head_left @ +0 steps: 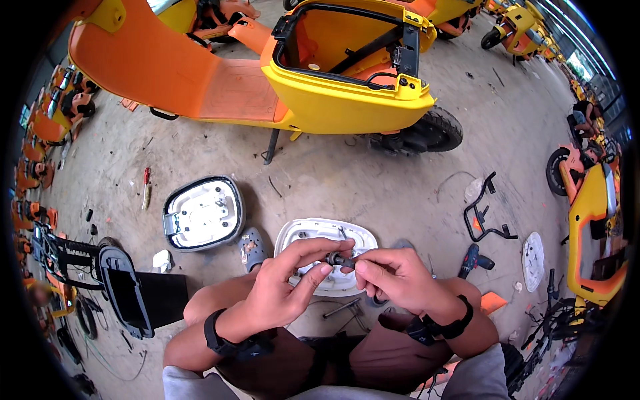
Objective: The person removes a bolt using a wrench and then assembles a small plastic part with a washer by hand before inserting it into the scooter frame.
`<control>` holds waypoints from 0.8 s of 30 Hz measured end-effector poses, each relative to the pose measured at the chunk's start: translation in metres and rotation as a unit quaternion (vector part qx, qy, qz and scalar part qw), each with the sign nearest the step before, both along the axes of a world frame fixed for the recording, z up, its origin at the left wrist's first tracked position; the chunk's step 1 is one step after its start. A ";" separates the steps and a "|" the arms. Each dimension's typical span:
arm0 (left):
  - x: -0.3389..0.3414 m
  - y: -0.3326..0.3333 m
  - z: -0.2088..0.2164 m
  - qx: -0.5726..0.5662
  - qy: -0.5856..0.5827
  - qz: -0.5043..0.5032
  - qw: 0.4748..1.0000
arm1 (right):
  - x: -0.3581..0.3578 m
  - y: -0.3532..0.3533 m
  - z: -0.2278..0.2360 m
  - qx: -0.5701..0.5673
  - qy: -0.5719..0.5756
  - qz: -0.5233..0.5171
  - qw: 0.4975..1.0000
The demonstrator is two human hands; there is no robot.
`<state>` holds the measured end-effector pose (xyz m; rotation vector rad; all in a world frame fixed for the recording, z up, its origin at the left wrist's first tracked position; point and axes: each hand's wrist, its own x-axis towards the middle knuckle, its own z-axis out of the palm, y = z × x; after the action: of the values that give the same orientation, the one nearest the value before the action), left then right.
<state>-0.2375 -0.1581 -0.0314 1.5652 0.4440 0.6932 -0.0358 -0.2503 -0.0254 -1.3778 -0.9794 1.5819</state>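
In front of my knees, my left hand (283,283) pinches a small dark metal cylindrical part (337,258) between thumb and fingers. From the other side my right hand (395,275) grips the same part's right end, thumb against the index finger. What exactly the part is, I cannot make out, since my fingers cover much of it. Just below lies a white oval plastic panel (310,229) with its ribbed, fitted side up, partly hidden by my hands. A similar white shell with a black rim (175,199) rests on the floor to the left.
A yellow and orange scooter (347,107) stands ahead, its seat compartment uncovered. To the right lie a cordless drill (471,260), a bent black tube frame (475,212) and a white oval plate (533,261). A red-handled tool (146,179) and a black bin (157,300) are at left.
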 end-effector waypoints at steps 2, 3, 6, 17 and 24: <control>0.002 0.000 0.000 0.009 0.002 0.000 1.000 | 0.001 0.000 -0.002 -0.008 0.024 0.001 1.000; 0.001 0.000 0.003 -0.004 0.007 -0.003 1.000 | 0.002 0.000 -0.001 -0.019 0.039 0.005 0.999; 0.003 -0.002 0.004 -0.003 0.015 0.007 1.000 | 0.003 0.001 0.003 -0.046 0.078 0.024 0.996; 0.005 -0.003 0.005 0.041 0.060 0.074 0.995 | 0.004 0.001 -0.004 -0.080 0.145 0.037 0.986; 0.006 -0.001 0.006 0.087 0.070 0.098 0.989 | 0.002 0.002 -0.001 -0.144 0.193 0.063 0.969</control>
<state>-0.2313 -0.1590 -0.0252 1.7568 0.6633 0.7922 -0.0334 -0.2486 -0.0264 -1.1444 -0.6286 2.0563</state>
